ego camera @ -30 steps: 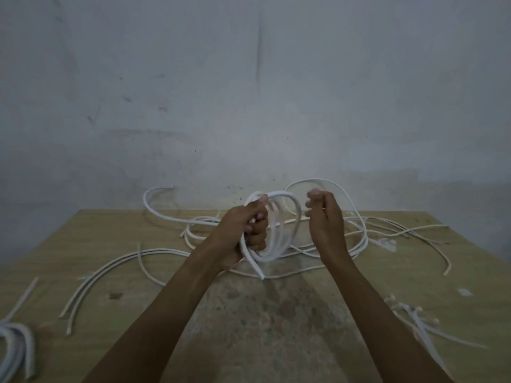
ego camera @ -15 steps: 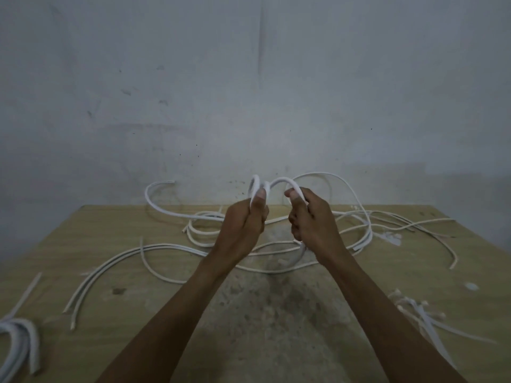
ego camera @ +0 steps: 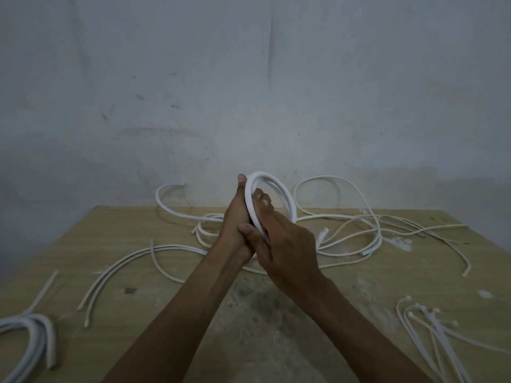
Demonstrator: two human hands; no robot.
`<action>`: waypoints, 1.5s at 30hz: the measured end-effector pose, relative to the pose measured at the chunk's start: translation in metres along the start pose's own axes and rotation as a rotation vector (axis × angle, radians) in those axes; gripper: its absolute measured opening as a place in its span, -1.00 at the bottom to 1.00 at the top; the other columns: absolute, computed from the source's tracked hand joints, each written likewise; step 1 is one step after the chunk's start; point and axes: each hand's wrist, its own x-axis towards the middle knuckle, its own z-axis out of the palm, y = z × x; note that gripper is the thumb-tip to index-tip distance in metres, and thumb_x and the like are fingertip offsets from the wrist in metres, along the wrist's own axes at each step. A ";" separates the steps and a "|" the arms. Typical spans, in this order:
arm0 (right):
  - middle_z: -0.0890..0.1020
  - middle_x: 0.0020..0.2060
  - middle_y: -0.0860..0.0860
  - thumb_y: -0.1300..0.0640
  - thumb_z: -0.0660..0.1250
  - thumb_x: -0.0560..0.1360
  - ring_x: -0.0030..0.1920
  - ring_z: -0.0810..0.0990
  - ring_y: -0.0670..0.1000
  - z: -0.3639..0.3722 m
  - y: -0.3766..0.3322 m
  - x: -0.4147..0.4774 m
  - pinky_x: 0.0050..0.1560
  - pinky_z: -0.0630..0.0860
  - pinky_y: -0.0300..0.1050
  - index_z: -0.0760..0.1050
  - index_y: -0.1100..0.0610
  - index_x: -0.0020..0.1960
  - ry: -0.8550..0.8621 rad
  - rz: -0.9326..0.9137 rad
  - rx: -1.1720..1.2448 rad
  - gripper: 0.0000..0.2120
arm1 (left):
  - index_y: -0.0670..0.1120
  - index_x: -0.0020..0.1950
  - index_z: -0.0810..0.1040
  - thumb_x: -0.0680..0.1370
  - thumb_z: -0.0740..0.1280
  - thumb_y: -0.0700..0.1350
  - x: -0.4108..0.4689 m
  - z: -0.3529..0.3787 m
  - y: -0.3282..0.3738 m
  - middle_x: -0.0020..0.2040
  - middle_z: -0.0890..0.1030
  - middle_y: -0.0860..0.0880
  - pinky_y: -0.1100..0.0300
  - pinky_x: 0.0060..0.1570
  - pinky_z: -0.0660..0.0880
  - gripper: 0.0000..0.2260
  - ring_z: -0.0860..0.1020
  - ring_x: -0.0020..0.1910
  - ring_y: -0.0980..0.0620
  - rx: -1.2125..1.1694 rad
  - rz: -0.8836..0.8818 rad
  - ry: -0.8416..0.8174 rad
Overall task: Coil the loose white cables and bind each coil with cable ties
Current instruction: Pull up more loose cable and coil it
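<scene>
A small coil of white cable (ego camera: 279,189) stands upright above the table's middle, held by both hands. My left hand (ego camera: 235,217) grips its left side, thumb pointing up along the loop. Pressed against it from the right, my right hand (ego camera: 282,239) wraps over the coil's lower part, which the fingers hide. Loose white cables (ego camera: 356,230) sprawl over the far half of the table behind the hands. A bunch of white cable ties (ego camera: 434,327) lies at the near right.
The wooden table (ego camera: 110,244) has a worn grey patch in the middle and ends at a grey wall. Two long cable pieces (ego camera: 116,272) curve across the left side. A coiled cable bundle (ego camera: 33,333) rests at the near left edge.
The hands have come together: my right hand moved from beside the coil onto its lower part, against my left hand. The coil now stands tighter and more upright.
</scene>
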 end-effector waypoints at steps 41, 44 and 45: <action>0.65 -0.16 -0.05 0.10 0.16 0.70 -0.19 0.58 -0.13 0.008 0.049 0.003 -0.21 0.46 -0.27 0.61 0.16 0.11 0.203 0.616 0.365 -0.73 | -0.04 -0.37 0.27 0.66 0.10 0.17 -0.012 -0.011 -0.012 -0.60 0.17 0.07 0.26 -0.54 0.08 -0.54 0.12 -0.67 0.14 0.001 -0.072 -0.226; 0.60 -0.29 0.00 0.11 0.14 0.67 -0.32 0.55 -0.01 0.014 0.060 -0.003 -0.31 0.38 -0.14 0.60 0.16 0.10 0.040 0.479 0.266 -0.73 | -0.03 -0.40 0.28 0.66 0.08 0.17 -0.008 -0.020 -0.015 -0.62 0.17 0.07 0.25 -0.54 0.06 -0.52 0.13 -0.69 0.14 0.022 -0.149 -0.280; 0.63 -0.27 0.03 0.12 0.14 0.66 -0.30 0.59 0.02 0.015 0.062 -0.005 -0.30 0.44 -0.11 0.60 0.16 0.14 0.030 0.447 0.266 -0.73 | -0.03 -0.42 0.28 0.66 0.08 0.17 -0.007 -0.023 -0.016 -0.62 0.16 0.07 0.23 -0.52 0.04 -0.51 0.12 -0.69 0.14 0.036 -0.158 -0.281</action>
